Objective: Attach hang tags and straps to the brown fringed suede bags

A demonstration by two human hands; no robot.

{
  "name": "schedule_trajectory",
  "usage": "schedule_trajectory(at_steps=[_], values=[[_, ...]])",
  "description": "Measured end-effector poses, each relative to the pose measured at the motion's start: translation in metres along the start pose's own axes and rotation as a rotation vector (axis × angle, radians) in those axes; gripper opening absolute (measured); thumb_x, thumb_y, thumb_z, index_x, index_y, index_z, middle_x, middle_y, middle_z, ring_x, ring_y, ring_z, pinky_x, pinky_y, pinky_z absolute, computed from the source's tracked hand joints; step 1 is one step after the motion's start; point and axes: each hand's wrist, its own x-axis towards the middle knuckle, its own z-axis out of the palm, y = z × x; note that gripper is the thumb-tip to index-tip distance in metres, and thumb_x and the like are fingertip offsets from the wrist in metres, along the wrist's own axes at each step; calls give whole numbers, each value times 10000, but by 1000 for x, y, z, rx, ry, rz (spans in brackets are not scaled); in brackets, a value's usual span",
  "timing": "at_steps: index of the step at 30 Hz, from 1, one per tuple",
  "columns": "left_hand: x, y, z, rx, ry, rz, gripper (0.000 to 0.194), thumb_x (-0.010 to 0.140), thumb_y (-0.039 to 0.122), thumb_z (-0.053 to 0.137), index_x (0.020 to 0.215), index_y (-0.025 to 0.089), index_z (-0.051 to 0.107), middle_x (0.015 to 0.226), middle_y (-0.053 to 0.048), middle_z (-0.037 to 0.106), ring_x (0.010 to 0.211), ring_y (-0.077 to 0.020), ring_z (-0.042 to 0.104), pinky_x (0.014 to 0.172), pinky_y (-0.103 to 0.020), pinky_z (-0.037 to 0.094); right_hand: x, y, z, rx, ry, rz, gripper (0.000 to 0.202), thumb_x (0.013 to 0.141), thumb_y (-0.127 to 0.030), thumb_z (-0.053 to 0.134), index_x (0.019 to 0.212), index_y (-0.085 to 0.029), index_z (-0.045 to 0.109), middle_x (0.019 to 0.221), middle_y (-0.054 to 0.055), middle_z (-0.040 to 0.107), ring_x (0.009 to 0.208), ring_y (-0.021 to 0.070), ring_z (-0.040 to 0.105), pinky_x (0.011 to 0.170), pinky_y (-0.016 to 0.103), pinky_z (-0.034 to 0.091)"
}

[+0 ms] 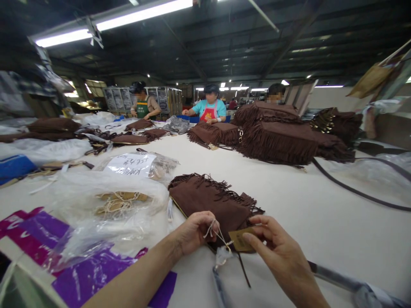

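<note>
Both forearms come in from the near edge of the white tabletop (289, 188) and meet over a brown suede bag with fringed edges (212, 201). The left hand (194, 233) is curled nearly into a fist, knuckles up, thumb and forefinger pinching a loop of pale string (214, 231) just at the near corner of the bag. The right hand (276, 248) reaches in from the other side with its fingers long and slightly bent, thumb and fingertips closed on a small tan cardboard tag (240, 241), which it holds flat and face up. The string runs from the left hand's pinch down to the tag's near end, so the two hands are almost touching.

The bag lies flat on the tabletop, its long axis running from beyond the left hand away and to the left, the fringe spilling along its far and right edges. A thin dark strap (244, 269) trails from below the tag toward the near edge.

Just left of the bag sits a clear plastic bag holding tan tags and string (122, 201), and beyond that another clear packet with a handwritten white label (131, 164). Purple plastic sheeting (77, 273) lies nearer than these. Well beyond the bag, stacks of brown fringed bags (276, 137) are piled, with three people at work behind them.
</note>
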Motion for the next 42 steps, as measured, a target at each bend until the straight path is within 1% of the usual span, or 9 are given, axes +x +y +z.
schedule_trajectory(at_steps=[5, 10, 17, 23, 25, 28, 32, 36, 42], values=[[0, -2, -1, -119, 6, -15, 170, 683, 228, 703, 709, 120, 574, 855, -83, 673, 733, -145, 593, 687, -258, 441, -6, -8, 21, 325, 41, 41, 413, 772, -550, 692, 940, -210, 528, 826, 51, 639, 715, 209, 638, 566, 290, 573], [0, -4, 3, -106, -58, 49, 180, 646, 218, 727, 699, 113, 591, 1033, -141, 679, 834, -175, 602, 704, -252, 427, -9, -17, 28, 346, 180, 18, 388, 746, -547, 731, 833, -211, 559, 763, 17, 614, 678, 185, 627, 602, 272, 573], [-6, -7, 16, 287, -193, 255, 87, 653, 199, 685, 630, 122, 653, 997, -95, 657, 937, -212, 570, 872, -304, 409, -9, -16, 36, 16, 53, -226, 266, 884, -457, 586, 811, -216, 673, 766, 27, 647, 705, 180, 612, 655, 249, 497], [-12, -3, 26, 636, -317, 415, 82, 744, 162, 599, 789, 146, 665, 1016, -91, 634, 982, -215, 574, 857, -298, 435, -11, -8, 42, 95, 84, -109, 382, 847, -496, 617, 1098, -214, 559, 737, -2, 642, 646, 174, 623, 594, 242, 519], [-11, -6, 25, 806, -299, 464, 135, 752, 109, 520, 762, 145, 650, 936, -77, 649, 887, -180, 590, 798, -267, 441, -10, -7, 40, 145, 49, -70, 393, 867, -532, 579, 1081, -203, 568, 714, -1, 614, 621, 168, 596, 573, 246, 525], [-5, -11, 17, 967, -98, 526, 175, 669, 48, 465, 638, 140, 610, 673, -20, 607, 641, -110, 522, 615, -207, 384, -5, -4, 34, 197, 42, -7, 405, 895, -580, 509, 931, -190, 612, 720, 10, 577, 624, 162, 569, 548, 247, 538], [4, -7, 4, 639, 252, 518, 30, 637, 122, 573, 613, 135, 586, 595, 18, 552, 579, -82, 469, 550, -179, 360, 4, 2, 17, 80, 90, -65, 375, 892, -549, 523, 850, -190, 626, 807, 33, 580, 708, 176, 561, 570, 249, 518], [5, 14, -5, 138, 479, 490, 190, 557, 174, 731, 677, 137, 588, 661, 21, 588, 637, -106, 566, 596, -205, 486, 10, 4, 3, -141, 29, -219, 241, 878, -419, 561, 798, -199, 618, 751, 15, 576, 663, 163, 526, 570, 256, 430], [-8, 34, -1, -75, 370, 464, 269, 575, 139, 802, 809, 123, 671, 847, -46, 692, 758, -145, 655, 666, -222, 544, -3, -20, 9, -249, -168, -201, 249, 895, -440, 511, 871, -202, 579, 701, -7, 590, 628, 155, 540, 575, 260, 402]])
